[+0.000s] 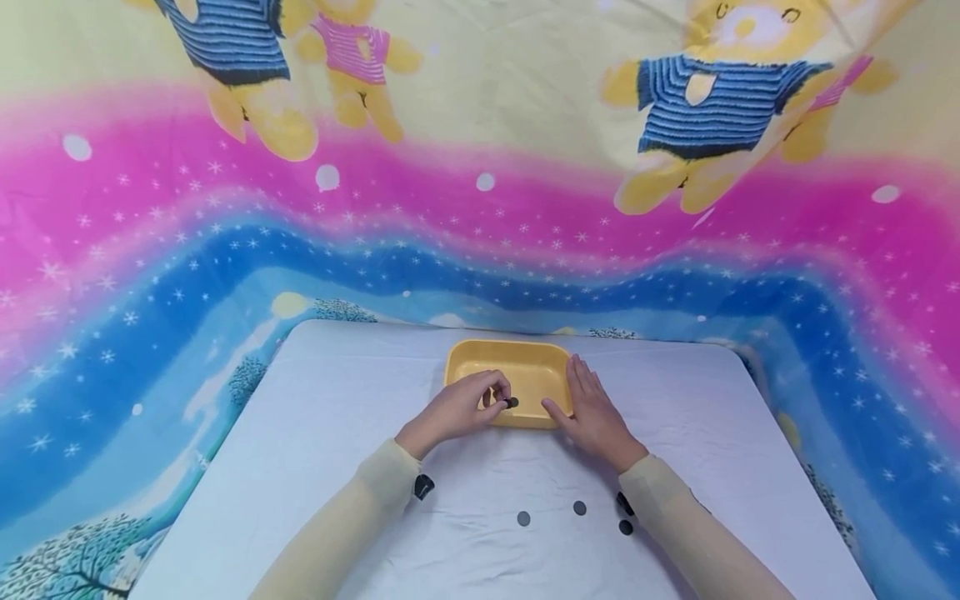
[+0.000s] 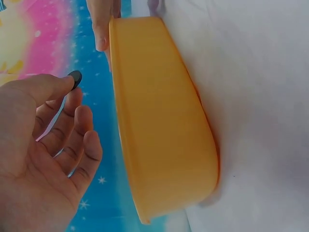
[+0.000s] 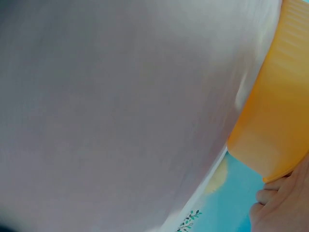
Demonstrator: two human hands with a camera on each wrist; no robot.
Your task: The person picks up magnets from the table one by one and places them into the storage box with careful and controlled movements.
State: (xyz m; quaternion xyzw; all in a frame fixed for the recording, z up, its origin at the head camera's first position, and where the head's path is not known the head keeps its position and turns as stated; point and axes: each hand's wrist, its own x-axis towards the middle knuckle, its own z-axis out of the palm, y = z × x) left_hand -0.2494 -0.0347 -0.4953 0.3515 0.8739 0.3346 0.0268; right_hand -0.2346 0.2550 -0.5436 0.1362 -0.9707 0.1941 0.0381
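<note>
Dark disc [image 2: 77,79] above yellow tray [image 1: 525,375], far end of table.
Left hand [image 1: 467,403] pinches it; right hand [image 1: 597,421], fingers straight, against tray's right rim. Three more discs [image 1: 580,507] nearer, on white cloth [image 1: 465,533].

Two hands are counted, the left hand [image 1: 465,402] and the right hand [image 1: 597,417], with two pale sleeves [image 1: 337,508] [image 1: 701,529]. One yellow tray [image 1: 510,354] is seen on one white table [image 1: 360,367]. Three loose dark discs [image 1: 523,518] [image 1: 580,507] [image 1: 626,527] are counted there; one pinched disc [image 2: 76,78] is held, and whether a second is beside it cannot be told. Four printed bears [image 1: 232,42] [image 1: 352,54] [image 1: 701,108] [image 1: 832,96] are shown on one backdrop [image 1: 525,217]
</note>
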